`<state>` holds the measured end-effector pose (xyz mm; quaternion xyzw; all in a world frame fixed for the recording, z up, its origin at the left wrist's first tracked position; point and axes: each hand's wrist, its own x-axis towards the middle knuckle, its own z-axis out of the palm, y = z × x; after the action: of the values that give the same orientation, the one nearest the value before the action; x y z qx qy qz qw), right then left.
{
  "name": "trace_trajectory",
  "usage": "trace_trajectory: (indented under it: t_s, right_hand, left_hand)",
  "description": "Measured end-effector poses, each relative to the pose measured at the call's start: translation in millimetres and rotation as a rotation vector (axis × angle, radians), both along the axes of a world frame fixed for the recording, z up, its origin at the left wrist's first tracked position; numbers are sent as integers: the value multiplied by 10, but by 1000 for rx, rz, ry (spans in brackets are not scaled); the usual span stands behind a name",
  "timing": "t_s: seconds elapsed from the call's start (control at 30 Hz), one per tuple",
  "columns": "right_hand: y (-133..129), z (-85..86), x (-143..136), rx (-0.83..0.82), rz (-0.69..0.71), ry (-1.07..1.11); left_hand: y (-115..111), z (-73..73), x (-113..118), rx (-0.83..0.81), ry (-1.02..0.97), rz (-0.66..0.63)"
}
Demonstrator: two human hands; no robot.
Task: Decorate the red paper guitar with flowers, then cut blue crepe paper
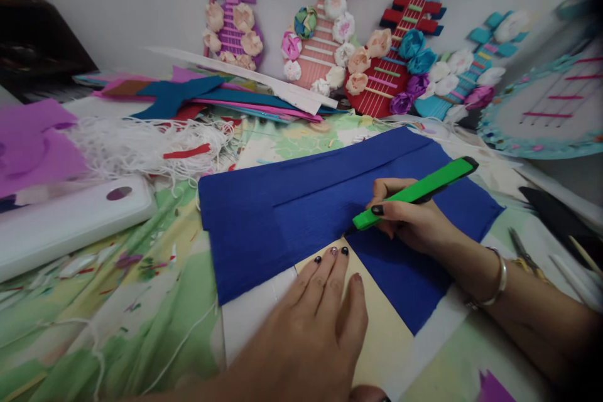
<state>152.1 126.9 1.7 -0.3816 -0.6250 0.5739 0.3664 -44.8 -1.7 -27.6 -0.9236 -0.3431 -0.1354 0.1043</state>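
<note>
1. At the left side of the worktop [164,282], a white plastic piece [70,223] with an oval hole lies near purple sheets [40,144].
2. Toward the far left corner, a red strip [186,151] rests on tangled white string [127,147].
3. Blue sheet [292,201]: spread across the middle, between string and right edge.
4. Left hand [315,326]: laid palm down on the cream card [377,333], three fingers close together, a fourth apart; the card overlaps the blue sheet.
5. Right hand [409,217]: pinching a green cutter [424,185], its tip at the card's upper corner.
6. Scissors [525,251] lie near the right edge.
</note>
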Motion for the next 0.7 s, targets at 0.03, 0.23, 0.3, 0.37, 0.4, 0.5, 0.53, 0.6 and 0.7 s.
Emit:
trace_trajectory:
  t_s: [0.03,0.23,0.3,0.37,0.4,0.5,0.53,0.6,0.7]
  right_hand:
    - [2,-1,-2,-1,-3,-1]
    - [-15,20,-18,-32,-27,37]
    - [-47,33,-33,-33,-10,59]
    - [-91,43,-59,-30,34,55]
    - [-115,47,-77,-34,63,42]
    - [-176,54,-141,-67,148,-22]
    - [-191,56,-164,-79,168,-36]
    - [-211,58,-205,-86,193,-48]
    - [-225,58,-248,-73,211,-67]
  left_hand:
    - [-1,1,0,-9,-2,-1]
    - [-4,1,-2,-36,-16,-4]
    - [-4,-3,-2,-26,-14,-5]
    - [0,-5,1,-10,-9,0]
    - [2,-4,3,-3,-5,1]
    - [4,3,11,-5,8,7]
    - [2,7,13,-17,11,9]
    - [-5,13,16,-52,13,16]
    - [-14,15,17,-102,-10,8]
